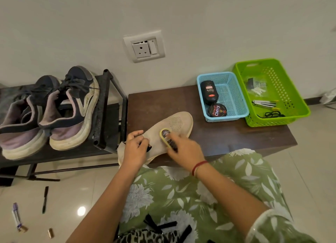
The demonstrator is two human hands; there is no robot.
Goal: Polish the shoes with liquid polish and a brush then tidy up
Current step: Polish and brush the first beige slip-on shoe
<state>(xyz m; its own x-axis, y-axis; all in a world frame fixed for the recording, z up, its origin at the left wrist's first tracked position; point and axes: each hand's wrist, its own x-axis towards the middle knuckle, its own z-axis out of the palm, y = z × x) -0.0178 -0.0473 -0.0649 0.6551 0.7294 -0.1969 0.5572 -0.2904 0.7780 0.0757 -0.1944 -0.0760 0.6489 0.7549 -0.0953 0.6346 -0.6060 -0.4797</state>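
A beige knit shoe [170,127] lies on the dark brown table [236,139], toe pointing to the far right. My left hand [135,148] grips its heel opening. My right hand [185,151] holds a small yellow-rimmed brush [166,136] with dark bristles pressed against the shoe's upper. A black liquid polish bottle [209,93] and a round Cherry polish tin [217,110] sit in the blue basket [236,104] at the back of the table.
A green basket [294,104] with small tools and a cord stands right of the blue one. A pair of navy and lilac sneakers [54,111] rests on the black rack [107,100] at left. A pen [45,199] and small items lie on the tiled floor.
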